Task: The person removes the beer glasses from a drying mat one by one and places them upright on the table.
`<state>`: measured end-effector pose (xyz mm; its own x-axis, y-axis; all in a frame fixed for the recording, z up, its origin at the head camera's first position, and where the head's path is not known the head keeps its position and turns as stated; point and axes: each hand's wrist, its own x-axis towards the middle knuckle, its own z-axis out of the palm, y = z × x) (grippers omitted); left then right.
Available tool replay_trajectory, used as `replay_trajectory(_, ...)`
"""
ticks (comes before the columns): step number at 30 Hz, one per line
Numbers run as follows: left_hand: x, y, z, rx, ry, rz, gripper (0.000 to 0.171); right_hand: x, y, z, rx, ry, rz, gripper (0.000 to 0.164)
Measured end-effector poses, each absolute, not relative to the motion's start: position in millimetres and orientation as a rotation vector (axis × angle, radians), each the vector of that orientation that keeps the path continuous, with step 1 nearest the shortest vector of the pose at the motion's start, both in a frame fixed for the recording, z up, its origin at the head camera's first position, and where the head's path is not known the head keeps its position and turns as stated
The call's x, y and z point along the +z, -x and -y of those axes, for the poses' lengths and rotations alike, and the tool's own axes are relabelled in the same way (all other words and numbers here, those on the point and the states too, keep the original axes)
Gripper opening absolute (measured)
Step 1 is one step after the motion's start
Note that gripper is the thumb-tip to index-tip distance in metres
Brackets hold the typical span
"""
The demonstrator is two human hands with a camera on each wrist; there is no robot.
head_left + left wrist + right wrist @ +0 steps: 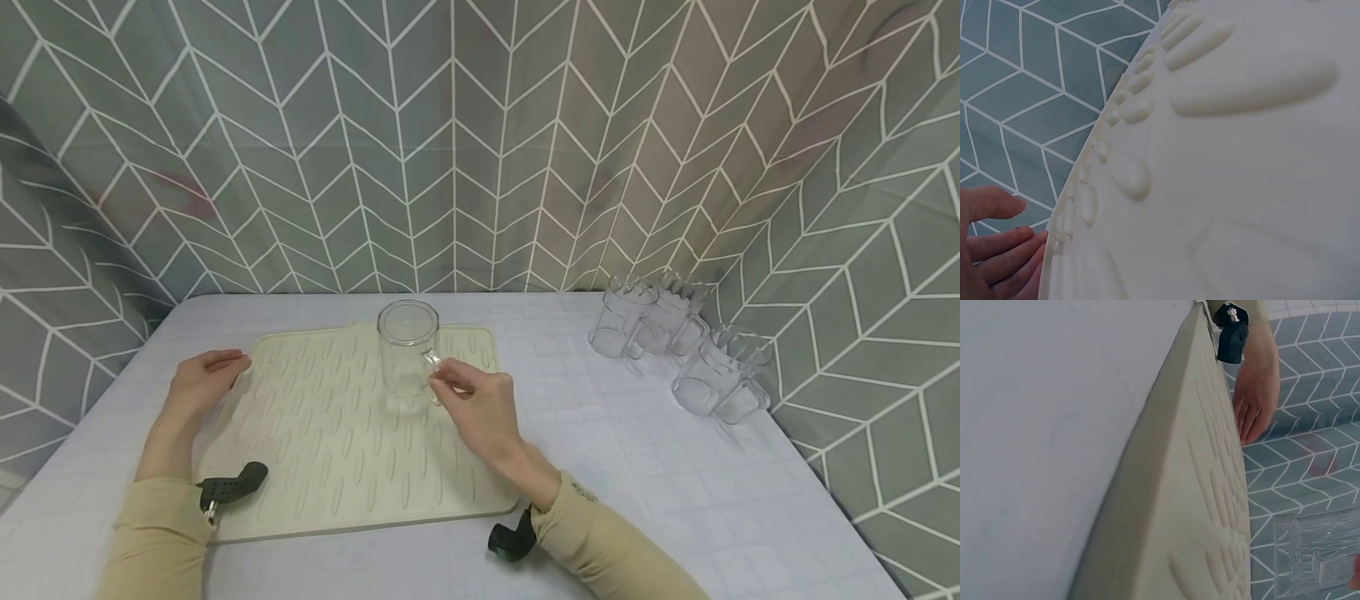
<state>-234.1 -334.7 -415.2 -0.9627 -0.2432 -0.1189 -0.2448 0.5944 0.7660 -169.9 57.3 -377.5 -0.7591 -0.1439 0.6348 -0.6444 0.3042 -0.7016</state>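
Note:
A clear mug [405, 358] stands vertically over the ribbed cream mat [322, 450]; I cannot tell which end is its mouth. My right hand [480, 408] pinches its handle [431, 360] between thumb and fingers. In the right wrist view a gap shows between the mug [1322, 550] and the mat's surface, so it is held raised. At the mat's left edge rests my left hand [202, 383], its fingertips against the rim and nothing held. The left wrist view shows the fingers [1007, 250] loosely extended by the edge, thumb apart.
Several clear mugs, among them one at the back [622, 317] and one nearer the right edge [720, 371], are grouped on the right of the white tablecloth [600, 467]. Patterned grey curtain [480, 150] closes off the back and sides.

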Motion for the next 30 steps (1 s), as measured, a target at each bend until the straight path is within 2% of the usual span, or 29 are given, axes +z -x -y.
replay_trajectory(30, -412.2, 233.0, 333.9, 1.316, 0.422, -2.811, 0.067, -370.3, 168.3, -127.0, 1.395, -0.508, 2.161, 0.021)
